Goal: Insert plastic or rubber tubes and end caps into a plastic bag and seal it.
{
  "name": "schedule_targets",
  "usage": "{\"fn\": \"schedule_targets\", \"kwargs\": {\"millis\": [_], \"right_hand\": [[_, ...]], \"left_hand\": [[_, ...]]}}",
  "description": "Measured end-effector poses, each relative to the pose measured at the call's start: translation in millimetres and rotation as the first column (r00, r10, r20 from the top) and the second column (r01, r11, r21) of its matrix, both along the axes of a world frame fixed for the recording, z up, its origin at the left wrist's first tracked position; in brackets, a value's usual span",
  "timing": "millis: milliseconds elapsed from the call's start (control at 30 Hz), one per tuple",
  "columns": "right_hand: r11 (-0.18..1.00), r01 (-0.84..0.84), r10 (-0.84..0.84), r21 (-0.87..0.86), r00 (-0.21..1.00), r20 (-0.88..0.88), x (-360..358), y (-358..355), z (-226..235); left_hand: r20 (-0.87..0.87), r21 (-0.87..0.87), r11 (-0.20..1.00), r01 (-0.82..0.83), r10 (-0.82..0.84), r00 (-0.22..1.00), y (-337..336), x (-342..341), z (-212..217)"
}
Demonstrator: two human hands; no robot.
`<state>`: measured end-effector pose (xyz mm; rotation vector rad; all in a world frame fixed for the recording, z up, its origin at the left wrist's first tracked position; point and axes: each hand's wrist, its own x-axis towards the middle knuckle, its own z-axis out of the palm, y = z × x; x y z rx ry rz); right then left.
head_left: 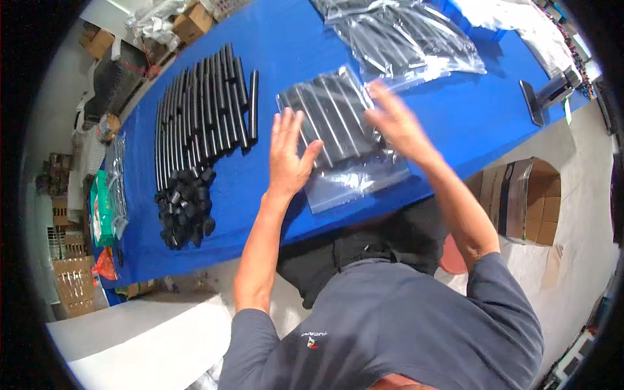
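In front of me on the blue table lies a clear zip bag (335, 117) with several black tubes side by side in it. Its flat, unfilled end points toward me. My left hand (289, 153) rests at the bag's left edge, fingers stretched out and thumb spread over the plastic. At the bag's right edge is my right hand (396, 120), blurred by motion, with its fingers extended toward the bag. Neither hand grips anything that shows. Left of the bag, loose black tubes (201, 107) lie in rows, and a heap of small black caps (185, 208) sits at their near end.
More filled clear bags (403, 39) lie at the table's far side. A phone-like black device (532, 103) is near the right edge. Clear plastic bags (116, 175) and a green package (101, 208) lie along the left edge. An open cardboard box (530, 201) stands at right below the table.
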<state>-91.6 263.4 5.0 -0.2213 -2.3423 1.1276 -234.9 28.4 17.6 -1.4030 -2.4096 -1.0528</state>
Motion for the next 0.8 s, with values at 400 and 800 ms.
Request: {"fn": "schedule_targets", "kwargs": {"millis": [400, 800], "right_hand": [[0.888, -0.041, -0.095, 0.459, 0.959, 0.269, 115.6, -33.0, 10.4], [0.854, 0.103, -0.085, 0.51, 0.995, -0.058, 144.0, -62.1, -5.5]], "left_hand": [[-0.173, -0.151, 0.984, -0.097, 0.071, 0.982, -73.6, 105.7, -20.9], [-0.241, -0.121, 0.992, -0.039, 0.009, 0.97, -97.9, 119.0, -7.1]]}}
